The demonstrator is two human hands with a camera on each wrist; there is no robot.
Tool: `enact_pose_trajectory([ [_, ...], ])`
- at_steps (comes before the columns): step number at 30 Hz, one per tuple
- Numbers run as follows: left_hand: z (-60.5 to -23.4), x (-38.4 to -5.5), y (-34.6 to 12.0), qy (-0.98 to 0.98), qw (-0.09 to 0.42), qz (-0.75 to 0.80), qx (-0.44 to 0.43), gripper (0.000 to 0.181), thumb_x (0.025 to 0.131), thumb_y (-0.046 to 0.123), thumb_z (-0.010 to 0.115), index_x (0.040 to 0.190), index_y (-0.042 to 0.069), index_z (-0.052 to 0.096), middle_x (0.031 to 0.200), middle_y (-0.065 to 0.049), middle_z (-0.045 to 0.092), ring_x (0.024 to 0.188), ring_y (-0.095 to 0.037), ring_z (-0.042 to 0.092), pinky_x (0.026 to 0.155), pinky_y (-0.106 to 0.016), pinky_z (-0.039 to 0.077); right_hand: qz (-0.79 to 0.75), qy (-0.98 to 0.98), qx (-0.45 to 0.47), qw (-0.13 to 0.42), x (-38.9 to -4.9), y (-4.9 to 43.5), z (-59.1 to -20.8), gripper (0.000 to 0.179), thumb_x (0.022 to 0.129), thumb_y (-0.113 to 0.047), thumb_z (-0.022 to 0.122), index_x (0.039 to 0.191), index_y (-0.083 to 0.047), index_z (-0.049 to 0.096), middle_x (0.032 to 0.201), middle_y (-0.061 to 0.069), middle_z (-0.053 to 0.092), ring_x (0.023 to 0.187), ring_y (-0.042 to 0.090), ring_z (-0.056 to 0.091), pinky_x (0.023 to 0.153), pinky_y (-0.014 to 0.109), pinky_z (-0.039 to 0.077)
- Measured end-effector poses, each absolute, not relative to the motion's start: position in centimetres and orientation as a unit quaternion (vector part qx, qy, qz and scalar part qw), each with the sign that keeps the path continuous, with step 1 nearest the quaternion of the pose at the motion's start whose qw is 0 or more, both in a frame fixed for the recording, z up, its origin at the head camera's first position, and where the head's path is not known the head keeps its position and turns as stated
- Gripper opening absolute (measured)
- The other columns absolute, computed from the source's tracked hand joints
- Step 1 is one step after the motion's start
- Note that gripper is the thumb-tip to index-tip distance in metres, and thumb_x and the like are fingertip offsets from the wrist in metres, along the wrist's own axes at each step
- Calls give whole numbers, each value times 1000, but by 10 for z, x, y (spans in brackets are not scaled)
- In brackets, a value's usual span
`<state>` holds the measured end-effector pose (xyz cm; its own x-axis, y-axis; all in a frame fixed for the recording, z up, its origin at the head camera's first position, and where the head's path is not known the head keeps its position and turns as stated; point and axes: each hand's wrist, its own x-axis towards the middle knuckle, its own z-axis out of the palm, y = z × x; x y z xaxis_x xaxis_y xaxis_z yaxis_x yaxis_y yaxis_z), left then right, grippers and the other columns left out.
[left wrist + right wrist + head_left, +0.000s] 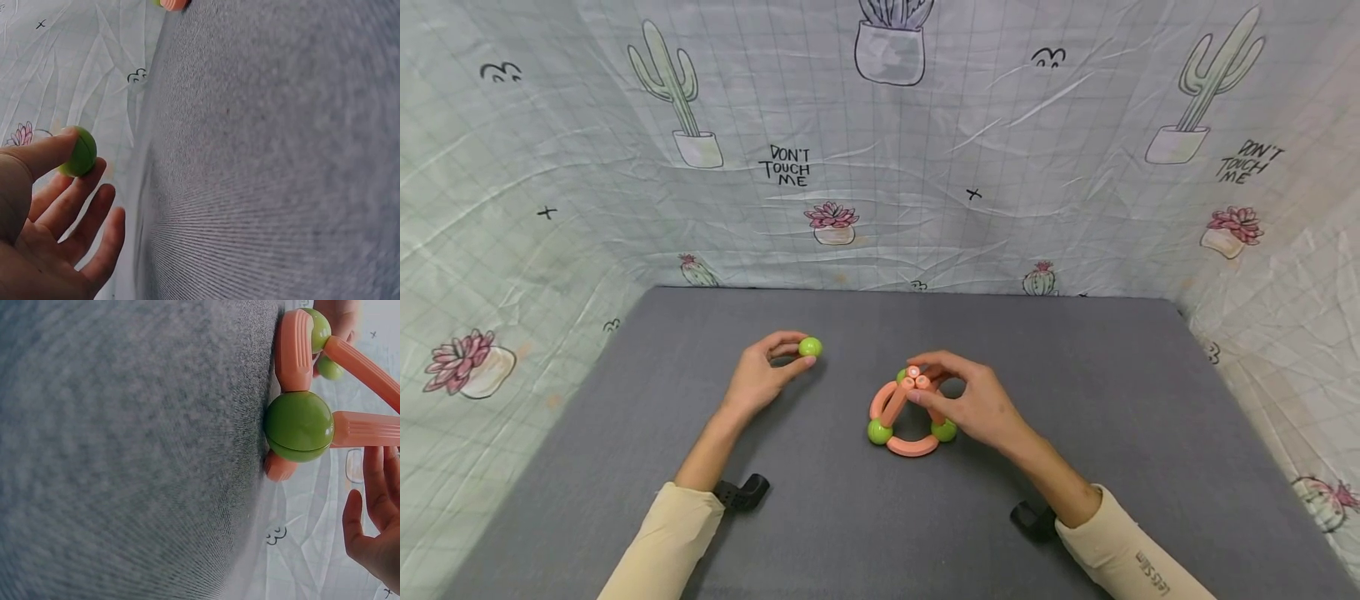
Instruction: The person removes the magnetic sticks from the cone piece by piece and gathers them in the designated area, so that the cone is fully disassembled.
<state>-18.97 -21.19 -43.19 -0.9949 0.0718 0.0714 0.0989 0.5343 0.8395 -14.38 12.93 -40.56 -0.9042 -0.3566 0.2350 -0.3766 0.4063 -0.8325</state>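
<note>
Held between the thumb and fingertips of my left hand [758, 379] is a shiny green ball [810, 347], above the left part of the table. The left wrist view shows the same ball [81, 153] with the lower fingers spread apart below it. My right hand [981, 400] grips the upper ends of several straight orange rods [895, 404], which lean together at the top. These rods rise from green balls [880, 432], joined by curved orange pieces [913, 447] into a ring on the table. In the right wrist view one green corner ball [300, 427] stands close by.
A grey cloth-covered table [820, 517] lies beneath everything. Pale fabric [925, 167] printed with cacti hangs behind it and along both sides. Each wrist carries a black strapped device [748, 492].
</note>
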Motion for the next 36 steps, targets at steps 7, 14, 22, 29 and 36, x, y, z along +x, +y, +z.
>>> enact_pose_trajectory([
  [7,-436,-191,-219,-881,34,-469,-45,42,93,31,81,131,16,70,127,-12,75,122,-32,67,86,-37,50,508,-835,213,5,-142,129,-404,36,91,-33,82,126,-34,71,103,-8,75,94,11,70,87,51,58],
  [14,-438,-192,-223,-892,44,-450,-23,43,92,29,82,132,16,71,129,-12,71,116,-30,65,89,-37,48,510,-833,214,6,-143,129,-405,37,91,-32,83,127,-32,71,104,-6,75,94,12,70,88,50,57],
  [22,-443,-194,-230,-899,44,-436,5,43,93,25,81,133,14,71,124,-17,72,114,-32,63,97,-44,47,508,-834,217,8,-143,129,-406,39,91,-32,82,128,-32,71,103,-6,75,94,11,70,87,50,58],
  [29,-446,-196,-233,-908,40,-417,14,43,94,22,80,133,10,70,126,-18,73,115,-35,64,100,-47,48,508,-834,216,8,-142,129,-406,37,92,-32,82,127,-32,71,103,-7,75,94,11,70,87,46,58],
  [36,-444,-195,-233,-912,24,-410,18,43,94,21,80,134,8,70,130,-19,71,121,-38,63,105,-53,47,507,-833,220,11,-142,130,-407,38,91,-32,82,128,-32,71,104,-6,75,94,11,70,86,42,58],
])
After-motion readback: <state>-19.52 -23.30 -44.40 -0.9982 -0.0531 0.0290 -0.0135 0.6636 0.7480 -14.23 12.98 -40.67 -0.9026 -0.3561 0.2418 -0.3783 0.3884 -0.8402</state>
